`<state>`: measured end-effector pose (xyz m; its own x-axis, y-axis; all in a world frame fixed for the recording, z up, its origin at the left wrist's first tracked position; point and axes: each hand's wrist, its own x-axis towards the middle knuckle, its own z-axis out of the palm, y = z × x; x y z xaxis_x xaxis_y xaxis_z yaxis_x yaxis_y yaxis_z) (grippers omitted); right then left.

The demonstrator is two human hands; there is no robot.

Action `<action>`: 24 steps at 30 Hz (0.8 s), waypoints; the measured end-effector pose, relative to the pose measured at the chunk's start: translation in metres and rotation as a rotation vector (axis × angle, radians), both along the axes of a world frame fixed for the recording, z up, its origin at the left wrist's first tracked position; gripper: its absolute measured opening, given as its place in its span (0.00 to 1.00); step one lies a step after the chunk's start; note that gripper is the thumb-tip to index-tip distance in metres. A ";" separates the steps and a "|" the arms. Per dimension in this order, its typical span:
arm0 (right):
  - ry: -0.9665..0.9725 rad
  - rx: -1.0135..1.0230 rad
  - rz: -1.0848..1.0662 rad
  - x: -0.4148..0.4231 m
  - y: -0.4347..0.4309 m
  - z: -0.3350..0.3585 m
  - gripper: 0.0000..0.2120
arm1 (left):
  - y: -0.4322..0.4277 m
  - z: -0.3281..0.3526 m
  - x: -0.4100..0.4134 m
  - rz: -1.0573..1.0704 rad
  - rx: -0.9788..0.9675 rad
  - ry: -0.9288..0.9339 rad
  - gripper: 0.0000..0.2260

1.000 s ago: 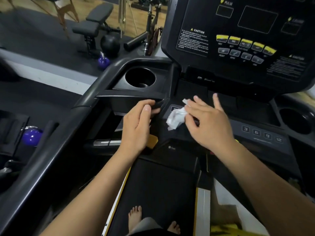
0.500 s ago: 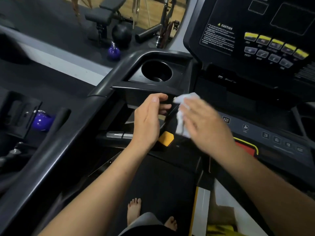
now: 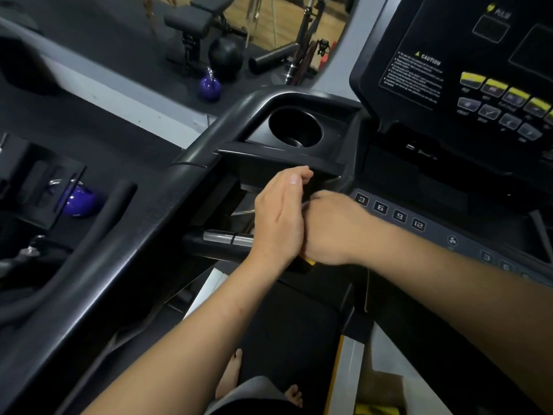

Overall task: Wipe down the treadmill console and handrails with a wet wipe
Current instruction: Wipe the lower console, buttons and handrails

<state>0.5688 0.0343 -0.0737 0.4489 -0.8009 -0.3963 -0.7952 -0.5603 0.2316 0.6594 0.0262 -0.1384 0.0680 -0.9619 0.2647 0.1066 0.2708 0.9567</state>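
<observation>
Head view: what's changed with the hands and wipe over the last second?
The right hand swept the wipe left across the lower console to beside the left hand; the wipe is now hidden. The left hand still grips the console edge below the cup holder.

The black console (image 3: 454,37) stands tilted at upper right, with yellow and grey buttons and a caution label, number keys (image 3: 389,212) 3, 6, 9, 12 below it, and the dark left handrail (image 3: 119,265) rises diagonally toward its round cup holder (image 3: 294,127).
</observation>
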 end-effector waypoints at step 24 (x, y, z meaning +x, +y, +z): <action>-0.563 -0.510 0.040 -0.056 0.072 -0.040 0.09 | 0.006 0.006 -0.002 0.025 -0.186 -0.357 0.08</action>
